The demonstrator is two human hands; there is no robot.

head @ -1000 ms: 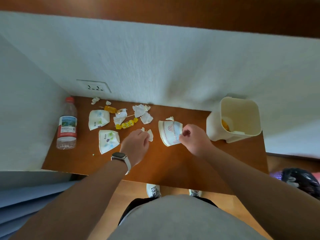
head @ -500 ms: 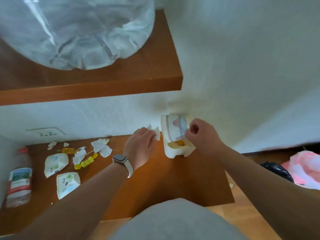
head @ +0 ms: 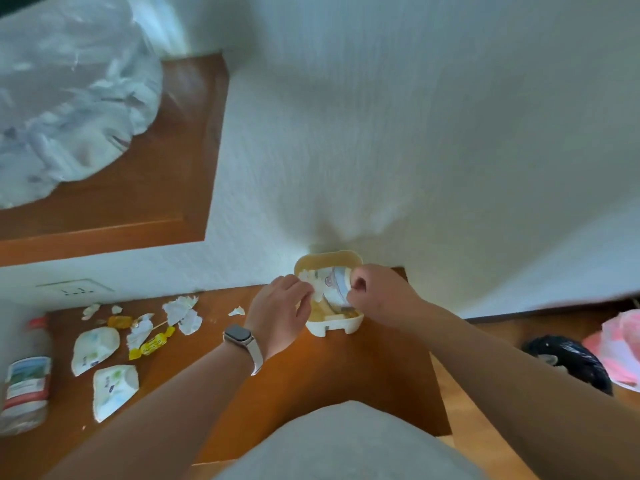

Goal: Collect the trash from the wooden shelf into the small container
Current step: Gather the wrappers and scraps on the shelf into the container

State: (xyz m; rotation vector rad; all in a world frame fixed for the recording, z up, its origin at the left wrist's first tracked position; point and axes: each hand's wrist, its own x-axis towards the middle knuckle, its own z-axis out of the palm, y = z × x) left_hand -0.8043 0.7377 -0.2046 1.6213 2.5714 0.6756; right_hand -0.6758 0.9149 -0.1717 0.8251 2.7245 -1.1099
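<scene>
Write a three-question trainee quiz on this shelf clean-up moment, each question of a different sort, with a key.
1. True or false: the right hand holds the crushed printed paper cup over the small cream plastic container.
2. Multiple choice: the yellow candy wrapper lies on the brown wooden shelf A) inside the container, B) left of the left hand, C) under the clear plastic water bottle.
3. Fill in: the left wrist wears a ____.

Key: 1 true; 2 B; 3 watch.
</scene>
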